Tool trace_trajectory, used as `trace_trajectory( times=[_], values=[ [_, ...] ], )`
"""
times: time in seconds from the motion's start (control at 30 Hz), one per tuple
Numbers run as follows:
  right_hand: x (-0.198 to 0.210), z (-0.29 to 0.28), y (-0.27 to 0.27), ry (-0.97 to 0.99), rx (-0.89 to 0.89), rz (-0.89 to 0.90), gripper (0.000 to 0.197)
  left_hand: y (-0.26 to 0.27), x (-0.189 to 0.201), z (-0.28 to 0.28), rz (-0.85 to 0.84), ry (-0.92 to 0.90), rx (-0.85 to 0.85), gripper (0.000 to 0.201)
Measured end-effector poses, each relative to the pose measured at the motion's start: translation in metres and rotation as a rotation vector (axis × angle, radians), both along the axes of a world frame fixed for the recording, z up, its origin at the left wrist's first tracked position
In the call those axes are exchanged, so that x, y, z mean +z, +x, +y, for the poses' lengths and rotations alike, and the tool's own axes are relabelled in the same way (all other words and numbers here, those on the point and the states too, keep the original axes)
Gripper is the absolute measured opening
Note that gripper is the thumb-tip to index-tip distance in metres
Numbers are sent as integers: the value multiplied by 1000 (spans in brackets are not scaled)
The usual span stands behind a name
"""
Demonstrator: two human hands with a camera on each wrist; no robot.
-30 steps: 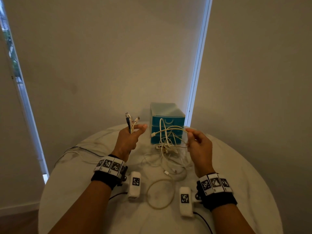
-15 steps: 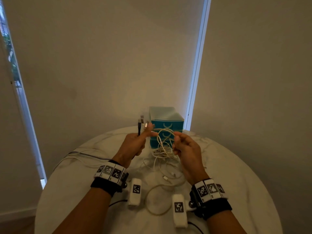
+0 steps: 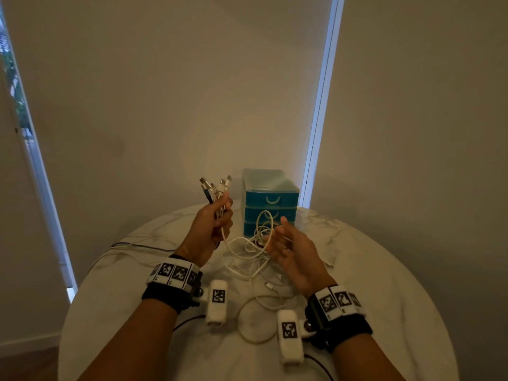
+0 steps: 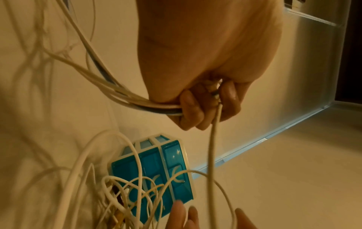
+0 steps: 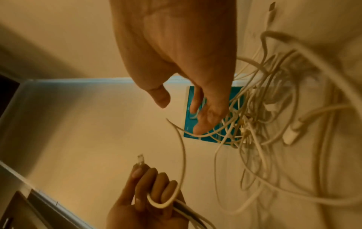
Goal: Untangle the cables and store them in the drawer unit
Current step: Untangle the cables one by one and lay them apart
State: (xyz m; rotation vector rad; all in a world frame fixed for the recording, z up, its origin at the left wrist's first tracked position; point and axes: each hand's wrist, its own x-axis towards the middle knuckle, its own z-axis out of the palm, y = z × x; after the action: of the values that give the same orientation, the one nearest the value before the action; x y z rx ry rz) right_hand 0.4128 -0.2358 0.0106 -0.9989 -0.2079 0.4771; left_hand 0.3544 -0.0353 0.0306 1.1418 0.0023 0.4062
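Between the hands, tangled cables [image 3: 255,243] drape before the drawer unit [image 3: 270,200].

The room is dim — daylight leaks only through narrow gaps beside the blinds [image 3: 320,105]. Both wrist views glow warm orange, grainy, bent at the edges — motion blur smears the cables [image 5: 274,108].

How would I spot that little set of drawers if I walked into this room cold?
Find the round marble table before the pale blinds. At its far edge, beyond the person's hands and the tangle of white cables, stands the drawer unit. It is the only boxy, coloured thing there: three shut teal drawers with curved white handles under a frosted top.
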Motion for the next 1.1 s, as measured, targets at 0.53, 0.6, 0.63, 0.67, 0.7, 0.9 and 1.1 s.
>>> trace_trajectory(
  times=[0.53,0.6,0.63,0.67,0.7,0.9,1.1],
  values=[
    [-2,4,-8,-307,62,-395,26,-1,-9,-10,248,400,160,34],
    [-5,3,2,-364,-17,-302,20,-3,-6,-10,172,399,160,28],
    [-7,1,8,-381,-27,-237,18,-4,-4,-9,124,392,170,28],
    [-10,-2,12,-403,-28,-179,17,-4,-2,-8,72,374,189,29],
    [-12,-5,15,-436,-45,-138,19,-5,-1,-5,18,341,212,30],
    [-25,-12,28,-455,-236,-193,17,-9,2,5,-103,228,187,25],
    [-22,-2,17,-455,-164,-554,34,-14,6,-8,-112,354,25,28]
  ],
)
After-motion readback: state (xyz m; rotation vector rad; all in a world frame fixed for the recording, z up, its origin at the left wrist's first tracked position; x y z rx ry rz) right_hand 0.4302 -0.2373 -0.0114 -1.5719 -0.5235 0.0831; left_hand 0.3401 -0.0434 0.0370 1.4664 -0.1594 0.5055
